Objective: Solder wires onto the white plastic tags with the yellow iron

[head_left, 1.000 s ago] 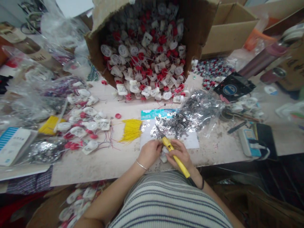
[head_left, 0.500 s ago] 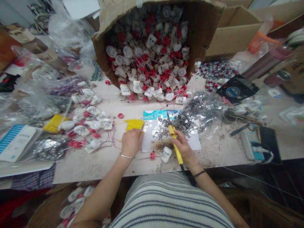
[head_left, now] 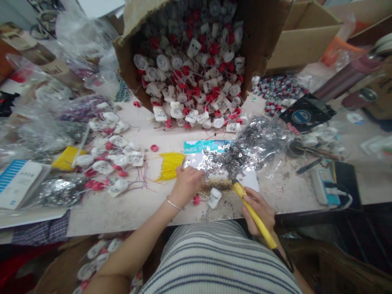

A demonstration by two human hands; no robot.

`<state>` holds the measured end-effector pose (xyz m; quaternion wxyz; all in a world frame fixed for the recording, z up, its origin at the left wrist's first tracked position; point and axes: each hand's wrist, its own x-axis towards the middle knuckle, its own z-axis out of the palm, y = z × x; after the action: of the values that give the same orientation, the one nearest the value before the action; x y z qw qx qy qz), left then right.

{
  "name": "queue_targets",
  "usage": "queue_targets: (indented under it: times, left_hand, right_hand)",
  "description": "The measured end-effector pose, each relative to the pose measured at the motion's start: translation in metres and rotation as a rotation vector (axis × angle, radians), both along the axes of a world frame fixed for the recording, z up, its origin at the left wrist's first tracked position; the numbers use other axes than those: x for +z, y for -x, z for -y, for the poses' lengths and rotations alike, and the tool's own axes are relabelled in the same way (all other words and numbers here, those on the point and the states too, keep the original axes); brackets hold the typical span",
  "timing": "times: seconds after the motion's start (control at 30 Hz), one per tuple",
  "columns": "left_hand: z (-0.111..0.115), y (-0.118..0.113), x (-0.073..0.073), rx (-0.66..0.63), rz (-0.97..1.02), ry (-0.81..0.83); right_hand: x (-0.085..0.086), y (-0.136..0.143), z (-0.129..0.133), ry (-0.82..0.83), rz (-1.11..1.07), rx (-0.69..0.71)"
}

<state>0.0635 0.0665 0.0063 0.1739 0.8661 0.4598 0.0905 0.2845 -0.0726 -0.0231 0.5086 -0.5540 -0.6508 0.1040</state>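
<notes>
My right hand (head_left: 261,208) grips a yellow-handled soldering iron (head_left: 255,218) at the front of the table, its tip end pointing up and left toward a brownish strip (head_left: 219,187). My left hand (head_left: 188,183) is closed, fingertips together beside that strip; whatever they pinch is too small to make out. Just left of this hand lies a bundle of yellow wires (head_left: 170,165). Small shiny metal pieces (head_left: 219,161) are heaped on a white and teal sheet (head_left: 194,147). Between my hands rests a white plastic part (head_left: 214,198), with a red piece (head_left: 196,200) beside it.
A cardboard box (head_left: 128,61) full of white and red parts lies tipped toward me at the back. More white parts (head_left: 104,166) with wires are piled at left. At right are a plastic bag of metal pieces (head_left: 263,139) and a power strip (head_left: 324,188).
My left hand has moved right, off the yellow wires, toward the brownish strip. My right hand has drawn the soldering iron back and right, and its tip has come down from the metal heap.
</notes>
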Motion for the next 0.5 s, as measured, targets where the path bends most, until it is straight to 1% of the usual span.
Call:
queue_targets:
  times: [0.07, 0.1, 0.17, 0.23, 0.33, 0.5]
  left_hand:
    - [0.002, -0.017, -0.006, -0.051, 0.004, 0.215]
    - [0.003, -0.024, -0.009, -0.063, 0.003, 0.293]
    - [0.002, -0.035, -0.012, -0.073, -0.009, 0.378]
    - [0.001, -0.043, -0.012, -0.070, -0.024, 0.386]
    - [-0.002, -0.050, -0.009, -0.067, -0.046, 0.368]
    - [-0.002, -0.058, -0.007, -0.069, -0.098, 0.342]
  right_hand:
    - [0.005, -0.006, 0.015, 0.019, 0.028, 0.026]
    - [0.006, -0.008, 0.022, 0.044, 0.028, 0.040]
    - [0.009, -0.012, 0.033, 0.123, 0.011, 0.057]
    - [0.010, -0.015, 0.039, 0.181, -0.013, 0.054]
    - [0.009, -0.016, 0.041, 0.165, 0.003, 0.047]
    - [0.006, -0.014, 0.036, 0.193, 0.077, 0.112]
